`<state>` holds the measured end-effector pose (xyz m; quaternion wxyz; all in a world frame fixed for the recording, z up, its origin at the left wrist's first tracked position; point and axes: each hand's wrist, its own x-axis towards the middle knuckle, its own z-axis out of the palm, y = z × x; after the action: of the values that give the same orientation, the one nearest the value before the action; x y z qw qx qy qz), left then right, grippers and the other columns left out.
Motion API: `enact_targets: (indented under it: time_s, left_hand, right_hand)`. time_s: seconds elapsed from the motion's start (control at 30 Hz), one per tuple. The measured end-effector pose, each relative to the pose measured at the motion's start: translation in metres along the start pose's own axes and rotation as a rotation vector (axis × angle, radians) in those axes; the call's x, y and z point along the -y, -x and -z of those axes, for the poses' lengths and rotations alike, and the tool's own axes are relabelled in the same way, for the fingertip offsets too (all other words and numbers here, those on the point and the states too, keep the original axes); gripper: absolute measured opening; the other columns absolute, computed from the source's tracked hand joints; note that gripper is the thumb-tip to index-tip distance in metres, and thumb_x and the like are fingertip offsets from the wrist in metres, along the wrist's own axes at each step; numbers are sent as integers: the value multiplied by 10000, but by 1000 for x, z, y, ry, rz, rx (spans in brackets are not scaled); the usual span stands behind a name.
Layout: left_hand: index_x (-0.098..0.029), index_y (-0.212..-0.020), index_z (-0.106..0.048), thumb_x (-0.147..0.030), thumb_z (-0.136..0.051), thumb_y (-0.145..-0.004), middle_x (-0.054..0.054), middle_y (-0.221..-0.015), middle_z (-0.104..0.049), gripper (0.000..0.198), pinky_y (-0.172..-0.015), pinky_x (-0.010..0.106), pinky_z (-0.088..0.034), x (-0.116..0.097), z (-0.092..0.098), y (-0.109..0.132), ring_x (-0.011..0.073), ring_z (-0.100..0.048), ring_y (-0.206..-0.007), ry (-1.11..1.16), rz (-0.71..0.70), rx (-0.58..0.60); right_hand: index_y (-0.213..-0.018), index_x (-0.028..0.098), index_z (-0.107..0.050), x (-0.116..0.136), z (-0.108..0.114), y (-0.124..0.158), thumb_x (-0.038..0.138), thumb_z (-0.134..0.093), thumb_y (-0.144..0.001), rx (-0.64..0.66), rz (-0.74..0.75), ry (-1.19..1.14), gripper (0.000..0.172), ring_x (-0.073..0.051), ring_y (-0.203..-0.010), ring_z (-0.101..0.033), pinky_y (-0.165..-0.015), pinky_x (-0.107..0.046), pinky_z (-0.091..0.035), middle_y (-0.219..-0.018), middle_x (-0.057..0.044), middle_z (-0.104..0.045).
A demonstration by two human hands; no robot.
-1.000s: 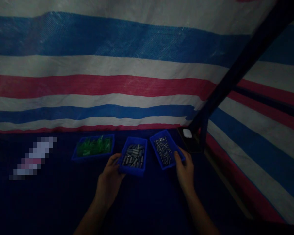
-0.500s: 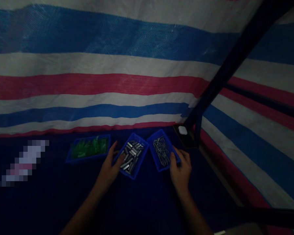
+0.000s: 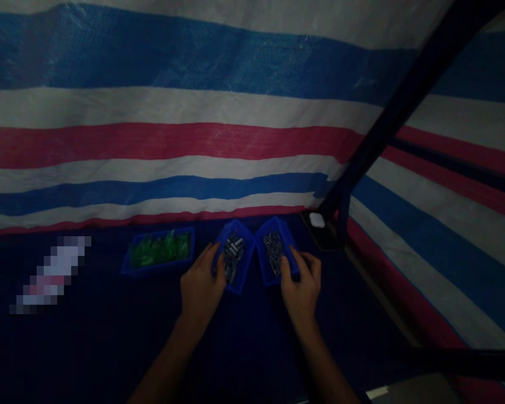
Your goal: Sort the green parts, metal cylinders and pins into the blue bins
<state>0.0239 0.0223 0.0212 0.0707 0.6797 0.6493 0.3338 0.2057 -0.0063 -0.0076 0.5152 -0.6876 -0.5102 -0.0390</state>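
Observation:
Two small blue trays sit side by side on a dark blue table [image 3: 88,348]. The left tray [image 3: 238,283] holds several short grey metal pieces, and my left hand [image 3: 202,287] grips its near left edge. The right tray [image 3: 264,276] holds several thin metal pins, and my right hand [image 3: 301,285] grips its near right edge. Both trays look tipped toward each other, with their contents slid to the middle. A third blue tray [image 3: 128,269] with green plastic parts rests to the left, untouched.
A striped red, white and blue tarp hangs behind and to the right. A dark metal post [image 3: 387,129] slants up from the table's back right corner. A dark phone-like slab [image 3: 326,238] with a small white item [image 3: 317,220] on it lies by the post's foot.
Both hands have turned and drawn the two trays closer together, so they now stand narrow side by side. The green tray stays in place.

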Motion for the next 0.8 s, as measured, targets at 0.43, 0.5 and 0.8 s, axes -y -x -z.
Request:
enact_targets:
  time_s: [0.43, 0.5, 0.8]
  left_hand:
    - [-180, -1076, -564, -339, -507, -804, 96, -1131, -528, 320, -908, 435, -414, -20, -12, 5, 259, -476, -1062, -7, -117, -83]
    - [-187, -1079, -551, -341, -521, -797, 93, -1130, -519, 322, -917, 435, -398, -23, -15, 5, 254, -467, -1062, 18, -161, -59]
    - [-169, -1111, -517, -321, -529, -791, 111, -1183, -457, 355, -969, 457, -355, -33, -20, 11, 270, -406, -1144, 86, -165, 8]
  right_hand:
    - [-1072, 198, -620, 8, 13, 20, 410, -518, -804, -59, -52, 54, 356, -209, -899, -517, -789, -395, -457, -959, -93, -499]
    - [-1083, 205, -612, 8, 13, 21, 406, -516, -806, -52, -42, 49, 355, -210, -911, -514, -790, -399, -459, -967, -92, -497]
    - [-1138, 245, -580, 18, -1, 30, 398, -527, -802, -41, 23, 103, 373, -212, -924, -473, -755, -390, -458, -996, -89, -436]
